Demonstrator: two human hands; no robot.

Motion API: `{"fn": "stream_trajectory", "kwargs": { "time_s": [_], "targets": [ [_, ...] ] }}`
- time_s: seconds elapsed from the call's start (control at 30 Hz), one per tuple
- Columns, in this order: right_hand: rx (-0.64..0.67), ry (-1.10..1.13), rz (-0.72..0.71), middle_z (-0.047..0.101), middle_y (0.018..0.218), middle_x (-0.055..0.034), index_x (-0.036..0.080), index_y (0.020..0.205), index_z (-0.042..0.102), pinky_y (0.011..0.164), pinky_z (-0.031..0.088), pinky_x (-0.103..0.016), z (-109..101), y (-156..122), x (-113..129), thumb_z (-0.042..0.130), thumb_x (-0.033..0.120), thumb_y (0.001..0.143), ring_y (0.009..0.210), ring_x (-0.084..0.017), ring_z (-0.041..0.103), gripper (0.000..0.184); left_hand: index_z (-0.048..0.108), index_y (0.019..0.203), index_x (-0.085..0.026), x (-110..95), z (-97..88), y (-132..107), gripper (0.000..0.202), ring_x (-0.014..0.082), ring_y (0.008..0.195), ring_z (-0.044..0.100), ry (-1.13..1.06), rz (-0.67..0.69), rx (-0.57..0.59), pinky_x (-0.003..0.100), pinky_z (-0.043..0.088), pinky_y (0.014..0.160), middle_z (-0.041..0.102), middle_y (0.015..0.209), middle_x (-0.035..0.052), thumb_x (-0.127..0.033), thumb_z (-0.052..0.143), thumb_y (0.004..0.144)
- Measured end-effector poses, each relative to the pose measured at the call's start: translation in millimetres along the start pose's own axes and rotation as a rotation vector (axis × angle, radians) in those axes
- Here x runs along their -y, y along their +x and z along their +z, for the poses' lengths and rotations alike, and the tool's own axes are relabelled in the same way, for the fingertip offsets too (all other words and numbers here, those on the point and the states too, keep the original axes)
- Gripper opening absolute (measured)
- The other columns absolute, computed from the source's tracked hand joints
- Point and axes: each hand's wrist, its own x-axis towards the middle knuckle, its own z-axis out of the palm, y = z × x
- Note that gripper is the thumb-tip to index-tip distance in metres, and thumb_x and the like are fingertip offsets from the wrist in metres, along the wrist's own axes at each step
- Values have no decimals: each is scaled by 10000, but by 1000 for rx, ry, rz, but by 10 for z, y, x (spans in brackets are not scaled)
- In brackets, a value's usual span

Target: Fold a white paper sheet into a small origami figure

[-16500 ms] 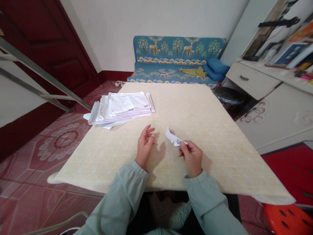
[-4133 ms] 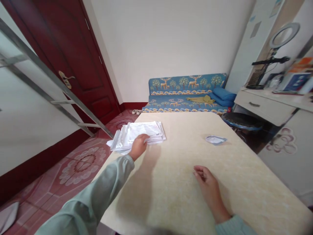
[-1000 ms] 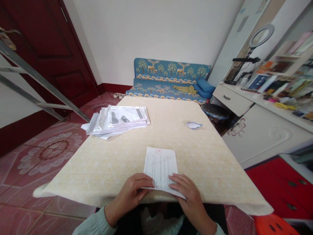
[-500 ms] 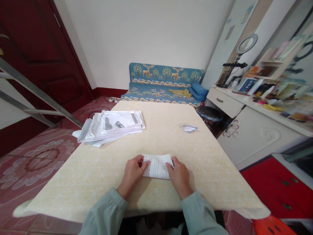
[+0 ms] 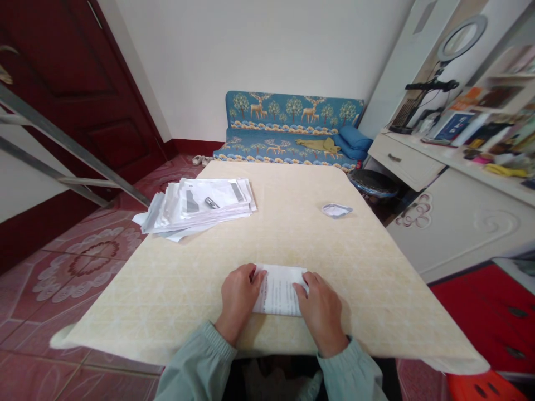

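A printed white sheet, folded over (image 5: 279, 288), lies near the front edge of the cream table (image 5: 376, 262). My left hand (image 5: 238, 298) presses its left edge, fingers curled onto the paper. My right hand (image 5: 321, 312) presses its right edge the same way. Both hands lie on the fold and hold it flat. A pile of white papers (image 5: 200, 205) sits at the table's far left. A small folded paper shape (image 5: 336, 210) rests at the far right.
A blue deer-patterned sofa (image 5: 292, 131) stands behind the table. A dark red door (image 5: 83, 94) and a metal ladder (image 5: 62, 147) are on the left. White cabinets and shelves (image 5: 460, 184) fill the right, with a red stool (image 5: 489, 385) at the bottom right.
The sheet, which lay open a second ago, is now folded in half. Both hands have moved onto its two ends and press it down.
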Motion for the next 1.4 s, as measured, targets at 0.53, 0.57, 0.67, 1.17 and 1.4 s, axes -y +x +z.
{"fn": "stream_trajectory", "kwargs": {
  "time_s": [0.53,0.57,0.67,1.17,1.4],
  "targets": [
    [-7,170,119,704,720,-42,197,733,644,589,324,-269,20,219,-160,577,290,828,694,-193,634,149,640,775,-184,5,22,-11,255,164,687,587,31,51,-27,275,346,619,651,784,37,-299,453,905],
    [-5,169,121,704,720,-42,199,732,645,587,320,-269,17,217,-158,575,294,829,693,-192,633,153,645,787,-179,10,25,-9,246,161,695,586,14,56,-39,274,361,632,644,799,40,-285,455,902],
    [-9,154,118,703,724,-42,198,734,641,578,306,-270,5,193,-145,549,283,840,685,-186,628,165,653,793,-171,29,38,5,210,160,689,580,-26,54,-59,275,386,645,627,793,40,-261,483,877],
    [-18,136,104,690,670,-42,195,670,639,557,304,-269,4,240,-160,527,252,815,632,-168,610,192,653,779,-167,75,40,31,188,172,708,591,-91,50,-65,282,420,666,647,765,47,-252,502,851],
    [-2,126,114,692,685,-47,191,688,642,558,299,-269,3,243,-153,536,279,840,646,-172,613,205,660,781,-157,86,52,41,191,173,696,594,-92,50,-80,282,417,670,664,763,52,-241,504,851]
  ]
}}
